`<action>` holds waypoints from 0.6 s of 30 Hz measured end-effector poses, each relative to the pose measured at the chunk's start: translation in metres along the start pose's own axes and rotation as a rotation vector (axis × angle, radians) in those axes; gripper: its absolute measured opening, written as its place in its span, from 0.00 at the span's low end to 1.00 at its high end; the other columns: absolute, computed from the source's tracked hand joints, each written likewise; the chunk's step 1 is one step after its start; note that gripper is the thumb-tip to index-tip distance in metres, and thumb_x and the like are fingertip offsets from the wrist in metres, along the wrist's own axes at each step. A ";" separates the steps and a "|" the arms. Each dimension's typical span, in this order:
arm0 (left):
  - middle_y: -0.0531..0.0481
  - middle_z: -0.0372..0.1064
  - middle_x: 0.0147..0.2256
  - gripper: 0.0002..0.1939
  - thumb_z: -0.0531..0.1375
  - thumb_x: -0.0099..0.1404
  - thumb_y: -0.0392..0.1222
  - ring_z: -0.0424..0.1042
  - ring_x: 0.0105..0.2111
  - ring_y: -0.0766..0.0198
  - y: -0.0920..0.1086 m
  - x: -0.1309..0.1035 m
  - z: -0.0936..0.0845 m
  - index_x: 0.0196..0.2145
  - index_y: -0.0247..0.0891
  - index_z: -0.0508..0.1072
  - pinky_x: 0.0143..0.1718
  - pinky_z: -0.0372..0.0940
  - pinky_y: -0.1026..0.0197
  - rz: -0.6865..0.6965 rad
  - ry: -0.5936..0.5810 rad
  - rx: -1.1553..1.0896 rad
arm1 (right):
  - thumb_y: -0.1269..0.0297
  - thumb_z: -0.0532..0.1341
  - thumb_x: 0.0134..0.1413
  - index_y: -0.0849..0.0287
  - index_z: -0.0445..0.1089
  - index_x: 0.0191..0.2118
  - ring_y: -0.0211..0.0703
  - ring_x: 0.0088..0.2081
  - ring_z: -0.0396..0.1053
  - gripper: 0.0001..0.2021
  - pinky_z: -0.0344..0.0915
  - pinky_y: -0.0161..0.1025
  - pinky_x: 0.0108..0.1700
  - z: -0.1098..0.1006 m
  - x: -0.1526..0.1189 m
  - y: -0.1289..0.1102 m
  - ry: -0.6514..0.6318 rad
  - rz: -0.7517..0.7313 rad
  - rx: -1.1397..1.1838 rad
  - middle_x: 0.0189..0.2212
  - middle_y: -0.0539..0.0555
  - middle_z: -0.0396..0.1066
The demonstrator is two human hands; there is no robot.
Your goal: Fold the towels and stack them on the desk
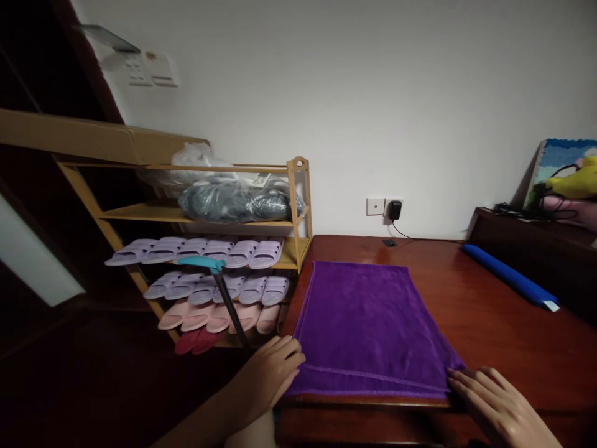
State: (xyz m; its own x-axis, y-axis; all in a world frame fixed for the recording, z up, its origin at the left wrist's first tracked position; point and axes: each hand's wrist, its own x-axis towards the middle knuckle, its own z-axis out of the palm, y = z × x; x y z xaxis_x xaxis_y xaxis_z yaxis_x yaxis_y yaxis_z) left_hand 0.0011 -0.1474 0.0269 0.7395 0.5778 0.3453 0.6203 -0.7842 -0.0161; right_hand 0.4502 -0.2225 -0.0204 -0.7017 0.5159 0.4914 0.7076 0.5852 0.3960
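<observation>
A purple cloth [364, 323] lies folded on the reddish-brown wooden table, its stitched hems along the front edge. My left hand [275, 370] is at the cloth's near left corner, its fingers closed together on the edge. At the near right corner, the fingertips of my right hand [494, 398] press together on the cloth. Both thumbs are mostly hidden.
A blue roll [508, 274] lies on the table [527, 348] at the right. Left of the table stands a wooden rack [298, 211] with slippers and bagged items. A turquoise-topped handle [203, 262] rises before it. A black plug [395, 210] sits in the wall.
</observation>
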 end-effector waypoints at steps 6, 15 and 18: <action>0.52 0.69 0.33 0.06 0.60 0.61 0.34 0.70 0.35 0.65 -0.015 0.007 -0.004 0.33 0.41 0.77 0.38 0.63 0.65 -0.171 -0.059 -0.408 | 0.54 0.59 0.55 0.49 0.56 0.63 0.43 0.46 0.72 0.30 0.64 0.38 0.48 0.014 -0.017 0.004 -0.096 0.067 0.087 0.52 0.49 0.68; 0.49 0.70 0.37 0.10 0.51 0.68 0.37 0.69 0.39 0.64 -0.011 0.014 -0.016 0.35 0.39 0.73 0.42 0.64 0.62 -0.170 0.163 -0.433 | 0.63 0.54 0.58 0.48 0.53 0.64 0.47 0.51 0.68 0.28 0.65 0.42 0.49 0.010 -0.023 0.017 -0.129 0.138 0.093 0.57 0.51 0.62; 0.48 0.70 0.38 0.11 0.50 0.69 0.37 0.69 0.39 0.63 -0.009 0.011 -0.015 0.36 0.40 0.72 0.42 0.65 0.62 -0.136 0.219 -0.354 | 0.62 0.54 0.58 0.47 0.52 0.64 0.49 0.53 0.66 0.28 0.64 0.43 0.50 0.002 -0.022 0.014 -0.114 0.213 0.160 0.58 0.51 0.61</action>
State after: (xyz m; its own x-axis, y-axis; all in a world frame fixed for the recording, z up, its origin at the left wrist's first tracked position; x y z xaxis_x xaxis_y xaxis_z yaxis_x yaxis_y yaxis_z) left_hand -0.0002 -0.1372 0.0453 0.5606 0.6497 0.5135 0.5520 -0.7554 0.3531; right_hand 0.4758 -0.2244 -0.0270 -0.5499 0.6996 0.4562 0.8243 0.5428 0.1611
